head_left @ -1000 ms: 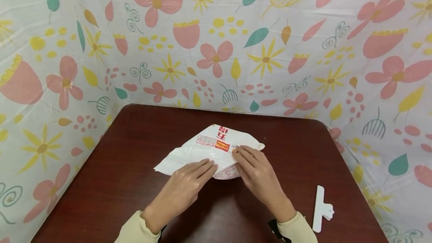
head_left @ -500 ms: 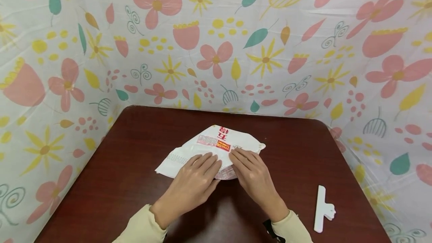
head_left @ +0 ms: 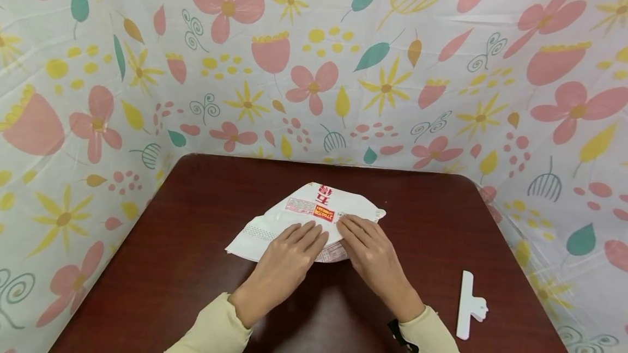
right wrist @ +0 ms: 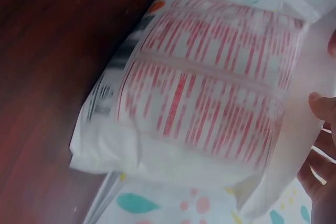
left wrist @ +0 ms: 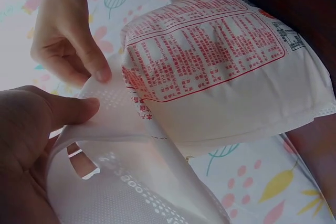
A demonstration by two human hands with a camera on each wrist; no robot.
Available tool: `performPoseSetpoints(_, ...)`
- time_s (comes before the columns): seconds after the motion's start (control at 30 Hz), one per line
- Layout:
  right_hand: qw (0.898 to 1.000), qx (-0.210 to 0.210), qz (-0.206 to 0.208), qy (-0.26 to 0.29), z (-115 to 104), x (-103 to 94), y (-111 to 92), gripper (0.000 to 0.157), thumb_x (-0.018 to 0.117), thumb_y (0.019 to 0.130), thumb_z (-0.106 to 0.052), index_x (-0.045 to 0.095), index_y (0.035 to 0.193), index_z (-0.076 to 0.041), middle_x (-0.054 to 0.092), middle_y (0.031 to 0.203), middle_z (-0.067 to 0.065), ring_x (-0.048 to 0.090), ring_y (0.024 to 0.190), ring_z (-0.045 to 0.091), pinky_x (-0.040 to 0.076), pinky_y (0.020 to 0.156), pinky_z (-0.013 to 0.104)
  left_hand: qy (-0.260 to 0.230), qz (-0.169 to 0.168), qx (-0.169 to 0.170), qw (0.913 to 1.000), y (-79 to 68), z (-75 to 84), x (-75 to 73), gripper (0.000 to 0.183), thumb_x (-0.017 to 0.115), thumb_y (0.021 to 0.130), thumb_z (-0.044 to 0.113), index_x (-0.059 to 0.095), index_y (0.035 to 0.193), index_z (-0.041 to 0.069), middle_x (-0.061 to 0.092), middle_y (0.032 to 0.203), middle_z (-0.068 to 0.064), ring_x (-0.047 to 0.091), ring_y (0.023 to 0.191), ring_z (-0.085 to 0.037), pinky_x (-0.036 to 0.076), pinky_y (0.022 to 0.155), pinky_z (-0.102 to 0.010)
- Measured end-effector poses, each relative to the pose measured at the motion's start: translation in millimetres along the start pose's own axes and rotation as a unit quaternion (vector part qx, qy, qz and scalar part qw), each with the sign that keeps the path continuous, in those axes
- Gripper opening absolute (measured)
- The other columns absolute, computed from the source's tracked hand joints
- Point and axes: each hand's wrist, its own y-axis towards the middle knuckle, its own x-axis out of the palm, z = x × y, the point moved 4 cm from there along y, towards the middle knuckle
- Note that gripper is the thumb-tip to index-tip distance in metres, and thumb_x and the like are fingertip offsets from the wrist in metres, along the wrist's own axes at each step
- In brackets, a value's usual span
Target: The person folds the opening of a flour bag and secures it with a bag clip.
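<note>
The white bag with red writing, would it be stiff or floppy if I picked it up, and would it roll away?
The bag is probably soft and floppy at its loose end, which bends and creases there. The other end bulges as if full, so it may feel heavy and sag. It probably won't roll, because it has corners.

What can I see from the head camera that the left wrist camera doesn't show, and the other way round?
Only the head view shows the white clip on the table, the cream sleeves and the bold red lettering.

Only the left wrist view shows a cut-out hole with fingers behind it.

Both show the white bag, the left hand and right hand holding it, the table and the floral cloth.
</note>
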Motion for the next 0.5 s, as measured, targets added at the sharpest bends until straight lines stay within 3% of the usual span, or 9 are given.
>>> performPoseSetpoints(0.1,1.000,0.020,-0.001,-0.011,13.1,-5.8,-3.1,0.028,0.060,0.097,-0.010,0.070,0.120,0.002,0.069,0.121,0.017,0.064,0.113,0.035,0.049,0.095,0.048,-0.002,0.006,0.004,1.0000,-0.2,-0.3,0.5,0.048,0.079,0.078,0.005,0.067,0.124,0.008,0.066,0.127,-0.007,0.061,0.121,-0.022,0.048,0.102,-0.038)
performPoseSetpoints(0.27,0.997,0.064,0.007,-0.044,36.5,-17.4,-9.4,0.038,0.073,0.080,0.006,0.071,0.118,0.003,0.069,0.120,0.019,0.064,0.113,0.036,0.049,0.096,0.049,-0.008,0.020,0.004,0.9998,-0.6,0.1,-0.5,0.046,0.078,0.078,0.003,0.067,0.122,0.008,0.067,0.124,-0.007,0.062,0.119,-0.023,0.048,0.101,-0.039)
performPoseSetpoints(0.5,0.994,0.089,0.003,-0.069,54.5,-24.6,-20.0,0.038,0.075,0.078,0.008,0.072,0.116,0.003,0.071,0.116,0.017,0.066,0.111,0.034,0.050,0.093,0.050,-0.013,0.035,0.001,0.9993,-1.0,1.4,0.7,0.043,0.078,0.079,0.003,0.069,0.120,0.007,0.068,0.122,-0.007,0.063,0.118,-0.023,0.049,0.099,-0.039)
